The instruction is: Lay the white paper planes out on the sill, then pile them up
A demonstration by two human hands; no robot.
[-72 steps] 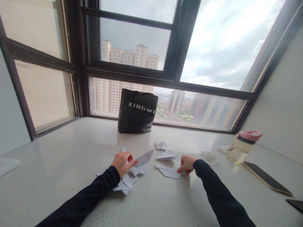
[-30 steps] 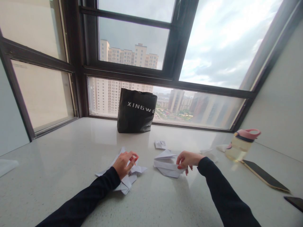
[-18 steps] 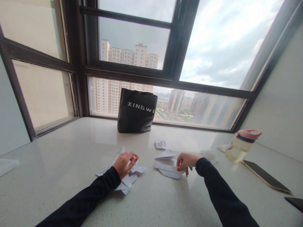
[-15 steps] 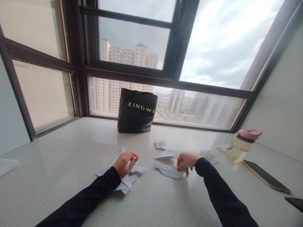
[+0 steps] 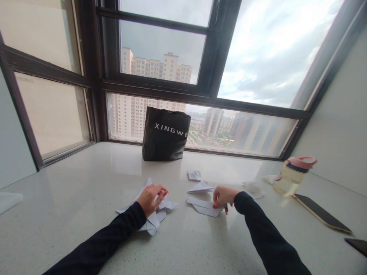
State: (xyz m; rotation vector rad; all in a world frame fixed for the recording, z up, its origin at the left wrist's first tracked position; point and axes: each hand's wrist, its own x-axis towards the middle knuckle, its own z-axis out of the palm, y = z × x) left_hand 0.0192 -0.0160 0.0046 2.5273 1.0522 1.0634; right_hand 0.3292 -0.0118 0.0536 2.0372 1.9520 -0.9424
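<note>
Folded paper [image 5: 202, 206] at right hand's [image 5: 225, 194] 8 o'clock, axis roughly 9-to-3, near end pinched; left hand [image 5: 150, 198] farther, curled over paper pile [image 5: 154, 220], can't tell grip.

Paper pile [image 5: 153, 223] partly hidden by left hand [image 5: 151, 198], dark object [image 5: 358, 246] cropped at right

the bare counter [image 5: 189, 244] lies open toward the viewer, while the black bag [image 5: 166, 135] blocks the way behind.

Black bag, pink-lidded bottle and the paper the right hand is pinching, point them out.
Black bag [image 5: 164, 143], head view, front below the lettering.
Pink-lidded bottle [image 5: 290, 179], head view, side of the body.
Paper [image 5: 204, 208], head view, upper face.
</note>
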